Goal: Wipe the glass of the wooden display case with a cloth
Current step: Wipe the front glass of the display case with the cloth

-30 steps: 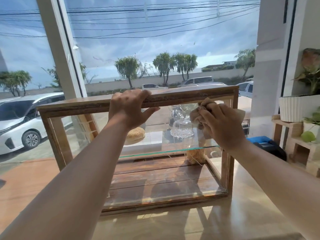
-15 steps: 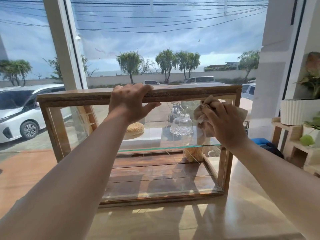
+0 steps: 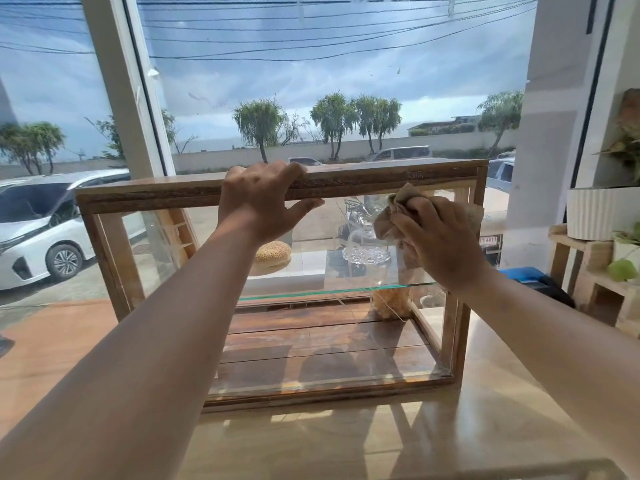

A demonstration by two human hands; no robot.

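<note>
At the upper right of the front glass of the wooden display case, my right hand presses a bunched cloth, fingers closed around it. My left hand clamps the top rail. I judge most of the pane unwiped. Inside, a sesame bun and a glass dome sit on the glass shelf; the wooden floor holds something straw-like.

Bare forearms, no sleeves
</note>
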